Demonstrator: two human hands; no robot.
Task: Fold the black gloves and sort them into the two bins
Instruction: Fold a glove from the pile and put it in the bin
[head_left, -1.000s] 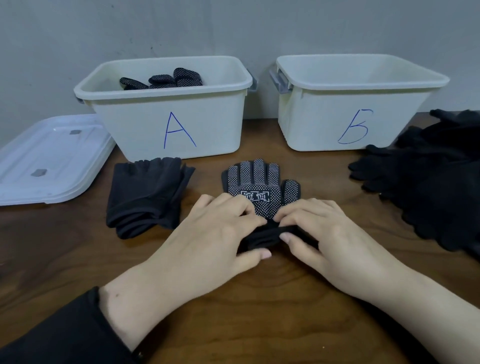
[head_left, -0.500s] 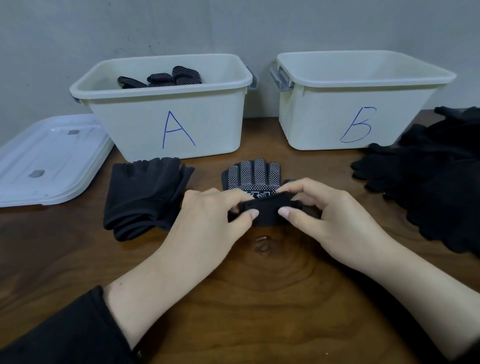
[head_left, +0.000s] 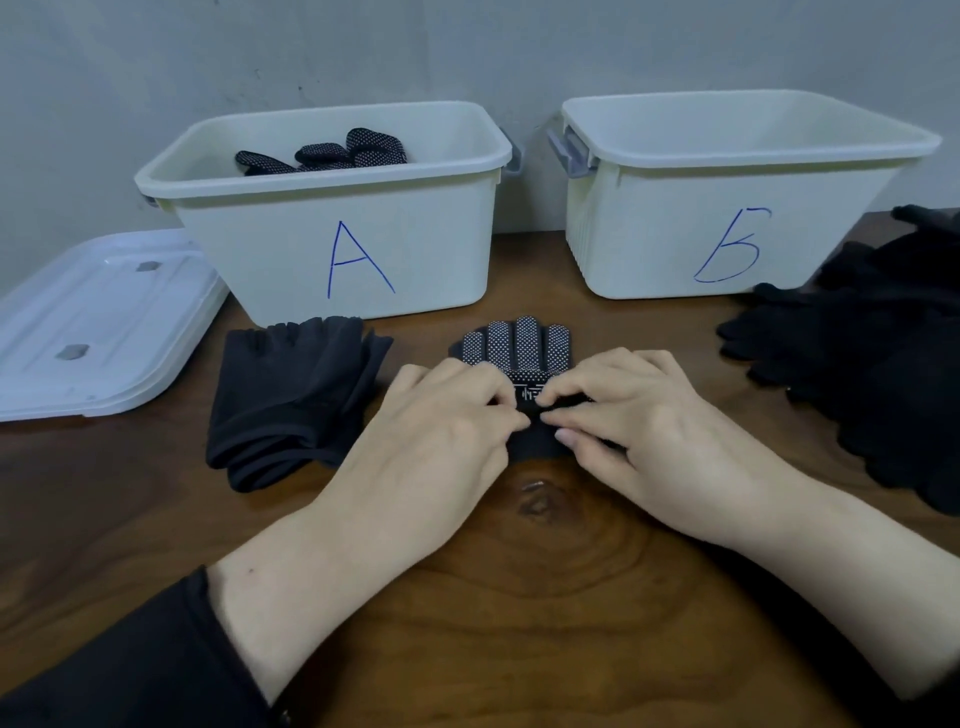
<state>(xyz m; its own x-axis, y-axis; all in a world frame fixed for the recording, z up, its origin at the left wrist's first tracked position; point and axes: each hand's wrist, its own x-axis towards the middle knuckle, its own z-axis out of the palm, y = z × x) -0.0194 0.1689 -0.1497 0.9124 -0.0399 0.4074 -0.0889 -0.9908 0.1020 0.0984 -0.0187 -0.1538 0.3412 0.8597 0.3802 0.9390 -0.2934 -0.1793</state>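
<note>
A black glove with white dots (head_left: 519, 345) lies on the wooden table in front of me, fingers pointing away. Its cuff is folded up over the palm. My left hand (head_left: 441, 421) and my right hand (head_left: 628, 421) both pinch the folded cuff edge, fingertips curled on it, thumbs below. Bin A (head_left: 415, 249) stands behind on the left with dotted gloves (head_left: 337, 153) inside. Bin B (head_left: 649, 228) stands on the right; its contents are hidden from me.
A folded pair of plain dark fingerless gloves (head_left: 291, 395) lies left of my hands. A heap of black gloves (head_left: 857, 353) fills the right side of the table. A white plastic lid (head_left: 88, 322) lies at the far left.
Both hands lifted the cuff end of the dotted glove from the near edge and carried it forward over the palm, covering more of the glove.
</note>
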